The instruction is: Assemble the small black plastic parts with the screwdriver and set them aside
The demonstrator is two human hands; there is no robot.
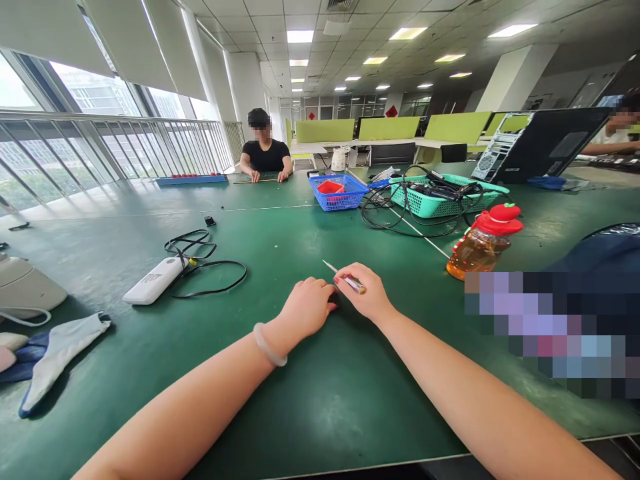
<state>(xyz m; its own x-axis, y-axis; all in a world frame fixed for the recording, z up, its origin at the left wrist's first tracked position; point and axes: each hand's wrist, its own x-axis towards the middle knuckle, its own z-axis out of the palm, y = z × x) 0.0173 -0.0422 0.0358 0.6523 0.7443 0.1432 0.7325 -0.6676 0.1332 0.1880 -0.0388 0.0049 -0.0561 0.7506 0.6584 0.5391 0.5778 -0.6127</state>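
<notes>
My right hand (367,291) is closed around a small screwdriver (354,283). Its thin pale shaft points away to the upper left, and the handle end shows above my fingers. Just beside it, my left hand (307,307) rests low over the green tabletop (320,413), with its fingers curled and the thumb near the fingertips. Something small and dark shows at those fingertips, but the hand hides most of it. A pale bangle (267,347) circles my left wrist.
A white power bank (157,280) with black cable lies left, beyond work gloves (65,353). Ahead stand a blue basket (340,200) and a teal basket (425,205) of cables. A red-lidded bottle (480,247) stands right. Another person (265,150) sits opposite.
</notes>
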